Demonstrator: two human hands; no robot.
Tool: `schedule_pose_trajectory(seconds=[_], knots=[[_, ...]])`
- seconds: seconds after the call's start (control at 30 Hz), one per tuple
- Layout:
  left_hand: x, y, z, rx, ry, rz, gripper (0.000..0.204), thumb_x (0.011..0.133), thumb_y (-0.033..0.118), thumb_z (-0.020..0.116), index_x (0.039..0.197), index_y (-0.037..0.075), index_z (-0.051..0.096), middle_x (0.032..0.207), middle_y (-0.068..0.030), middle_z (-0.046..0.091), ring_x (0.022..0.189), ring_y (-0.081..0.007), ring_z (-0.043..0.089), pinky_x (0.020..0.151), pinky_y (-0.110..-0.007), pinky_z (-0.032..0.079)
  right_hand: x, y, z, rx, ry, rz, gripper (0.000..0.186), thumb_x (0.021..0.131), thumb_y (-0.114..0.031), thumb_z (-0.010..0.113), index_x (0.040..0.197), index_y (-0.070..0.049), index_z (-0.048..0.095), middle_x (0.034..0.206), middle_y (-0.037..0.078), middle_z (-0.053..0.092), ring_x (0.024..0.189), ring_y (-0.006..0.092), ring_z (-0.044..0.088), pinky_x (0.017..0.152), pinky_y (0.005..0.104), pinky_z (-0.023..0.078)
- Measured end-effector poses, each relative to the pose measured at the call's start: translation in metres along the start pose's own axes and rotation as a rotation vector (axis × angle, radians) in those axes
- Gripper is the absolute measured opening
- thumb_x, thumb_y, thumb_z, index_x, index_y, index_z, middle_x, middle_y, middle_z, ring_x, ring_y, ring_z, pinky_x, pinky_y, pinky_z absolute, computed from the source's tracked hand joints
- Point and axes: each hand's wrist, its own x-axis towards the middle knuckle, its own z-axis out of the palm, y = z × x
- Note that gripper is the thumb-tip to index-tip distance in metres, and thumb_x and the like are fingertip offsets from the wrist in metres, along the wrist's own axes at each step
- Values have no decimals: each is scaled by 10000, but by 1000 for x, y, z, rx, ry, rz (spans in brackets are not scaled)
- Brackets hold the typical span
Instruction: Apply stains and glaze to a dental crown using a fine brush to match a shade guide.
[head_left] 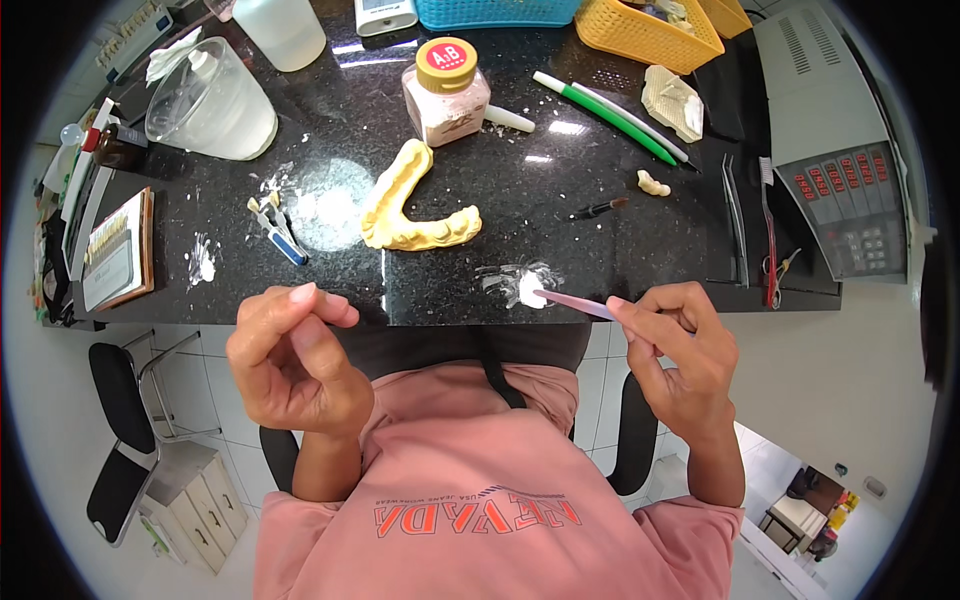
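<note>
One pink stick [575,304] was pinched in the right hand [685,358], its tip touching one white blob [531,289] by the front edge of the black table [440,292]. The left hand [298,365] had its fingers curled close; I couldn't tell if they held anything. One yellow teeth model [420,233] lay beyond, then two pen-like sticks [620,125]. The top cut off one blue basket [500,12]. Open table showed between the model and one small brush [598,209].

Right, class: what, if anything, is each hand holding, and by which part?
The right hand pinches a slim pink tool near the end away from the white smear. Nothing shows in the left hand, though something small could be hidden.
</note>
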Motion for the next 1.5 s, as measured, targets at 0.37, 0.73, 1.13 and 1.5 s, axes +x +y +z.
schedule_pose_trajectory(seconds=[0.37, 0.73, 1.13, 1.5], knots=[[-8, -7, 1, 123, -161, 159, 246, 792, -129, 538, 982, -7, 638, 774, -108, 658, 626, -179, 614, 549, -292, 484, 43, -17, -29, -30, 34, -99, 336, 717, 91, 733, 1027, -36, 758, 876, 81, 601, 609, 119, 513, 495, 237, 384], [-22, -25, 11, 336, -103, 475, 353, 654, -44, 635, 968, 96, 719, 781, 53, 662, 626, -107, 561, 579, -240, 412, 272, -122, -10, -515, -173, -919, 175, 726, -68, 698, 899, -49, 716, 947, 126, 698, 910, 285, 688, 703, 334, 586], [-21, -29, 5, 178, -143, 474, 194, 736, 8, 669, 922, 44, 715, 829, -10, 691, 649, -116, 616, 538, -230, 459, 290, -159, 11, -699, -296, -1047, 75, 748, -30, 623, 765, 37, 653, 766, 161, 667, 763, 285, 677, 667, 364, 563], [-25, -28, 6, 269, -146, 442, 335, 653, -19, 652, 968, 73, 723, 828, 17, 683, 646, -119, 564, 589, -232, 440, 78, -58, -44, -61, -79, -101, 272, 733, 61, 749, 982, -49, 755, 902, 48, 597, 658, 64, 506, 496, 194, 340]])
